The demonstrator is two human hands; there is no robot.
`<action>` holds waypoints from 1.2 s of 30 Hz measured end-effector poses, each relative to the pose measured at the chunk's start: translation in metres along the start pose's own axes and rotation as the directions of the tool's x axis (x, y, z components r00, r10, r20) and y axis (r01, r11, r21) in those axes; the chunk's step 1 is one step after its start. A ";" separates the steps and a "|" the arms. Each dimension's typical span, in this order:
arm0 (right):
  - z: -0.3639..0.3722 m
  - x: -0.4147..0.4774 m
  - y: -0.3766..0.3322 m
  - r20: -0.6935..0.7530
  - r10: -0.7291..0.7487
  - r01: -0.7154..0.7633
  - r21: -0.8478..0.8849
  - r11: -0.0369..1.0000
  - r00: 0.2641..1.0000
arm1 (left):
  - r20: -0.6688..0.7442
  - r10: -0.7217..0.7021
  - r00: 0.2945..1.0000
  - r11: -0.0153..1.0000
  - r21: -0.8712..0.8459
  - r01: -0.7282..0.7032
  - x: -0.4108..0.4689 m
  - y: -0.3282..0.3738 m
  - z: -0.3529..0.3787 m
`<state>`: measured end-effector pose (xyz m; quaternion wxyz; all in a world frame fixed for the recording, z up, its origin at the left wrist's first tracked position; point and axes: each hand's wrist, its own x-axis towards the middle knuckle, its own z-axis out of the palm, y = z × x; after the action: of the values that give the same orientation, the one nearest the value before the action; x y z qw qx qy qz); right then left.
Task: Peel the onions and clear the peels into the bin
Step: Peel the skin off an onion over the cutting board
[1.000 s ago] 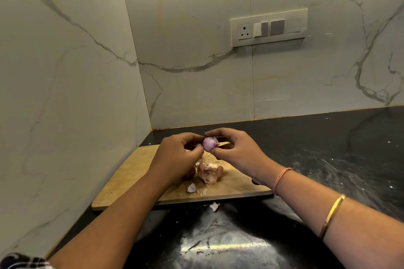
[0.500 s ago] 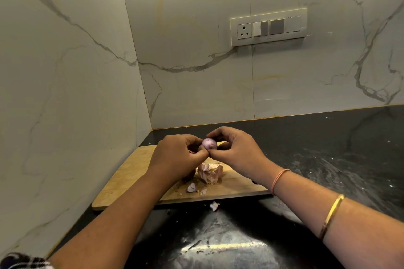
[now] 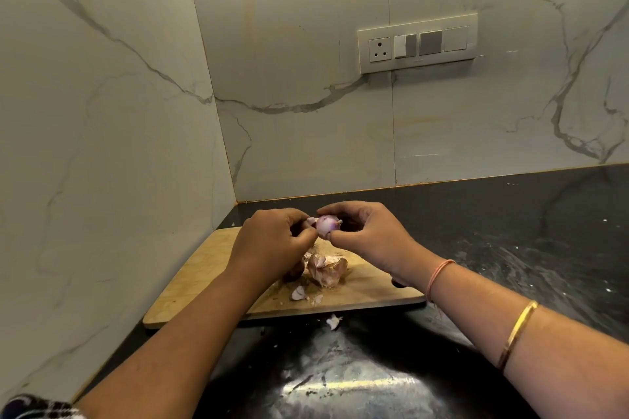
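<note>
A small purple onion point(image 3: 326, 225) is held above the wooden cutting board point(image 3: 204, 269). My right hand point(image 3: 366, 236) grips it between thumb and fingers. My left hand point(image 3: 272, 241) pinches a bit of pale peel point(image 3: 311, 221) at the onion's left side. A heap of brownish peels point(image 3: 326, 270) lies on the board under my hands. Two small peel scraps point(image 3: 299, 293) sit near the board's front edge, and one scrap point(image 3: 333, 321) lies on the black counter just in front of the board. A dark onion point(image 3: 295, 274) shows partly behind my left wrist.
The board lies in the corner of a black stone counter point(image 3: 510, 248), with marble walls to the left and behind. A socket and switch panel point(image 3: 418, 43) is on the back wall. No bin is in view.
The onion has turned slightly in my fingers and a flap of peel now stands off its left side. Both hands stay in the same place above the board.
</note>
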<state>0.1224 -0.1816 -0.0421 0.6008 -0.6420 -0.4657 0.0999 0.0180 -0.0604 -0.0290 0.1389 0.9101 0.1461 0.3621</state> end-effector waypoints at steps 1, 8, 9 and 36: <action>0.000 -0.001 -0.001 0.014 0.006 -0.006 0.031 0.999 1.000 | -0.004 -0.010 1.000 1.000 -0.001 0.010 0.001 -0.002 0.000; 0.000 -0.002 -0.002 0.045 0.038 -0.042 0.098 0.994 0.998 | 0.028 -0.043 0.999 0.999 -0.022 0.043 0.003 -0.010 0.001; -0.001 -0.002 -0.002 0.041 0.040 -0.044 0.096 0.994 0.998 | 0.034 -0.043 0.998 0.998 -0.038 0.045 0.003 -0.010 0.001; 0.000 0.001 0.002 0.002 0.037 -0.037 -0.016 0.999 0.999 | 0.055 0.080 0.995 0.994 0.067 -0.083 -0.001 0.004 -0.005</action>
<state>0.1246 -0.1805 -0.0433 0.5933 -0.6552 -0.4550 0.1080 0.0145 -0.0636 -0.0243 0.0964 0.9286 0.1176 0.3384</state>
